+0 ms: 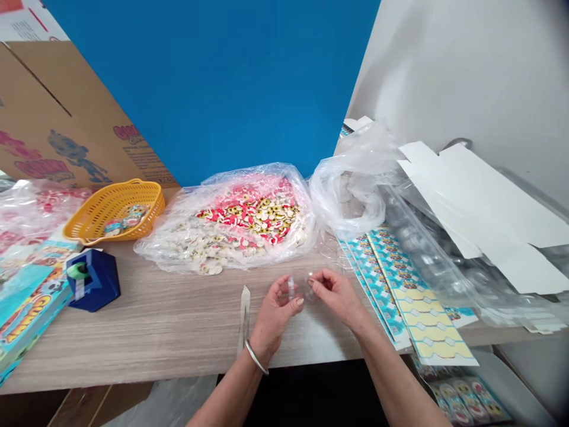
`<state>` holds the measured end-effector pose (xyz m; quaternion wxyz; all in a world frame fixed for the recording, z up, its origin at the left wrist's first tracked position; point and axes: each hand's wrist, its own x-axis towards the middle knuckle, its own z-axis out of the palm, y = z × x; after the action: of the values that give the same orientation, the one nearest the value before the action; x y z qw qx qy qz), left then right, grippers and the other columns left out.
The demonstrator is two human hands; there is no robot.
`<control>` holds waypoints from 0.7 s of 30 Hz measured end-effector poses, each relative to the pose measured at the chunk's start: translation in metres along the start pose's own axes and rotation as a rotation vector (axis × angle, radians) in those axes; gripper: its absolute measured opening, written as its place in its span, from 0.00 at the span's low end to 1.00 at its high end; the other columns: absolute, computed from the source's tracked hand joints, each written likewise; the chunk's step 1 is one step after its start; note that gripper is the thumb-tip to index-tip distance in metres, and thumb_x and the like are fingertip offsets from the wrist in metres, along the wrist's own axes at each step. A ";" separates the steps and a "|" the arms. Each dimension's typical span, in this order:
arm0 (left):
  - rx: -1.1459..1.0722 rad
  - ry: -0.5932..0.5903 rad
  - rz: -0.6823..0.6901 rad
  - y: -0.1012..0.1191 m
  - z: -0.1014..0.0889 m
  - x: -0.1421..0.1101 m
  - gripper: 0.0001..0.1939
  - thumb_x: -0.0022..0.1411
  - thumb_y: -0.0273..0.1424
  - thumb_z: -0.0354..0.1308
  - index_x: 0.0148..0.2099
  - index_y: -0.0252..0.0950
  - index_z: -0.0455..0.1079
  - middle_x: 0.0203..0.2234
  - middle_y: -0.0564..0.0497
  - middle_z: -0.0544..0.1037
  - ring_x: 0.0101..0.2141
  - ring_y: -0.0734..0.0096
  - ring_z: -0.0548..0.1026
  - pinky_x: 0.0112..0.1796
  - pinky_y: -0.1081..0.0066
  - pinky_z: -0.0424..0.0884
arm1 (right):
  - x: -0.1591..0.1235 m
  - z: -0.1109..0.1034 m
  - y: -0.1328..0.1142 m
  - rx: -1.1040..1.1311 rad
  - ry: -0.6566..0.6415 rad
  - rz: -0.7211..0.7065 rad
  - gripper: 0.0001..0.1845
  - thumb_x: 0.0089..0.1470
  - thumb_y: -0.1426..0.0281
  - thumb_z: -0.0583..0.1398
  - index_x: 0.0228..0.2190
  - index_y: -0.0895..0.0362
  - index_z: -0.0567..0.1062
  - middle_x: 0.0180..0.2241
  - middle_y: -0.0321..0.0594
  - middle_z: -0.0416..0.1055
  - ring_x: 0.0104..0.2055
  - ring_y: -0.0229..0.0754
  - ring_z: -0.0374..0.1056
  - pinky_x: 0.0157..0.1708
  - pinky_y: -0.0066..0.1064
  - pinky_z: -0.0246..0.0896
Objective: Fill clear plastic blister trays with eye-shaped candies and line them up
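Over the front of the table, my left hand (276, 311) pinches a small clear plastic piece (291, 287) between thumb and fingers. Just to its right, my right hand (336, 293) grips another small clear plastic piece (309, 287) with fingertips and thumb. The two see-through pieces are held apart, and their exact shape is hard to make out. A slim metal tool (245, 305), which looks like tweezers, lies beside my left wrist, partly hidden by it. Beyond both hands, an open clear bag (173, 240) holds a heap of small red, white and yellow pieces.
A yellow basket (95, 207) with some small items and a blue tape dispenser (103, 281) stand left, beside a colourful printed box (33, 308). At right are printed sticker sheets (427, 308), a bag of clear plastic shells (418, 237) and white card (489, 201). A blue panel (222, 89) rises behind.
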<state>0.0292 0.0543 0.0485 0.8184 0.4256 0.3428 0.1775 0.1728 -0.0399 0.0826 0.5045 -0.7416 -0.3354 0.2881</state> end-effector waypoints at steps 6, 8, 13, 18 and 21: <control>0.038 -0.019 0.006 0.000 0.001 -0.001 0.38 0.46 0.35 0.76 0.59 0.40 0.66 0.50 0.43 0.74 0.44 0.58 0.78 0.43 0.62 0.74 | 0.005 -0.013 0.000 -0.243 0.226 -0.022 0.14 0.55 0.60 0.62 0.39 0.56 0.78 0.31 0.39 0.76 0.28 0.42 0.68 0.32 0.34 0.60; 0.033 -0.054 0.033 -0.002 0.002 -0.001 0.37 0.47 0.33 0.76 0.58 0.40 0.66 0.50 0.43 0.75 0.44 0.60 0.78 0.43 0.64 0.74 | 0.000 -0.005 -0.002 -0.079 0.018 -0.021 0.11 0.54 0.63 0.61 0.34 0.56 0.78 0.29 0.39 0.76 0.30 0.42 0.69 0.32 0.32 0.61; 0.002 -0.104 0.048 -0.001 0.002 -0.003 0.36 0.48 0.30 0.75 0.58 0.40 0.68 0.51 0.44 0.74 0.47 0.63 0.75 0.50 0.63 0.71 | -0.010 0.010 -0.004 0.131 -0.195 -0.029 0.09 0.54 0.65 0.60 0.28 0.56 0.78 0.27 0.36 0.74 0.30 0.39 0.67 0.32 0.29 0.60; -0.149 -0.132 -0.039 0.005 0.005 -0.009 0.30 0.51 0.32 0.74 0.56 0.40 0.71 0.50 0.45 0.74 0.50 0.59 0.73 0.52 0.56 0.72 | -0.012 0.008 -0.007 0.144 -0.189 -0.007 0.10 0.55 0.64 0.60 0.27 0.57 0.77 0.26 0.36 0.72 0.30 0.38 0.65 0.31 0.29 0.59; -0.244 -0.161 -0.077 0.007 0.006 -0.010 0.28 0.52 0.32 0.73 0.54 0.40 0.71 0.49 0.45 0.74 0.49 0.60 0.73 0.51 0.55 0.72 | -0.012 0.006 -0.009 0.140 -0.176 0.002 0.10 0.54 0.63 0.60 0.27 0.57 0.76 0.26 0.36 0.72 0.29 0.38 0.65 0.30 0.29 0.59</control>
<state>0.0262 0.0489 0.0606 0.8952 0.3224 0.2678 0.1516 0.1587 -0.0437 0.0907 0.5234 -0.6767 -0.3567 0.3754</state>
